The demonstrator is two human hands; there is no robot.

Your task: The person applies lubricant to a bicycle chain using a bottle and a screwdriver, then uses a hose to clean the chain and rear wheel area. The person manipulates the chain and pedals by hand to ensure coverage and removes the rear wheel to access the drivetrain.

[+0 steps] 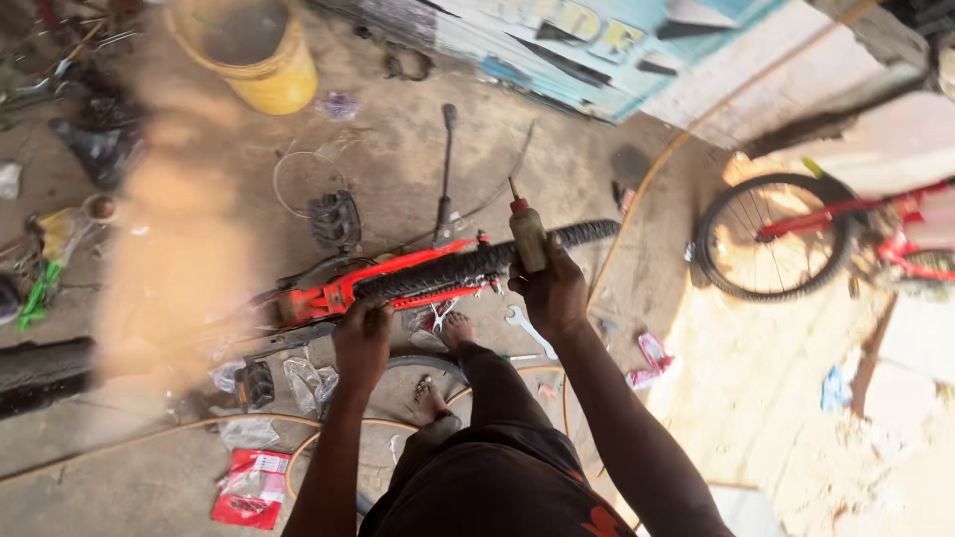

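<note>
Both hands are up in front of me over the concrete floor (448,149). My left hand (362,343) is closed around the lower end of a knobby black bicycle tyre (477,265), which runs from about eight o'clock up toward two o'clock across the middle of the view. My right hand (553,290) is wrapped around a small squeeze bottle (527,235) with a red nozzle pointing to twelve o'clock; the bottle sits right against the tyre.

Far out at nine o'clock lies a green tool (38,296) among scattered bits, and a yellow bucket (261,62) stands at eleven o'clock. Just behind the tyre lies a red bicycle frame (393,280), with a black pedal (335,220) beyond it toward eleven o'clock. At seven o'clock a red packet (253,486) lies beside a yellow hose (149,433). My bare feet (444,360) stand just beneath the hands, and a silver spanner (525,329) rests near them. At three o'clock a red bicycle (846,224) lies on the sunlit ground, its spoked wheel (771,237) toward me.
</note>
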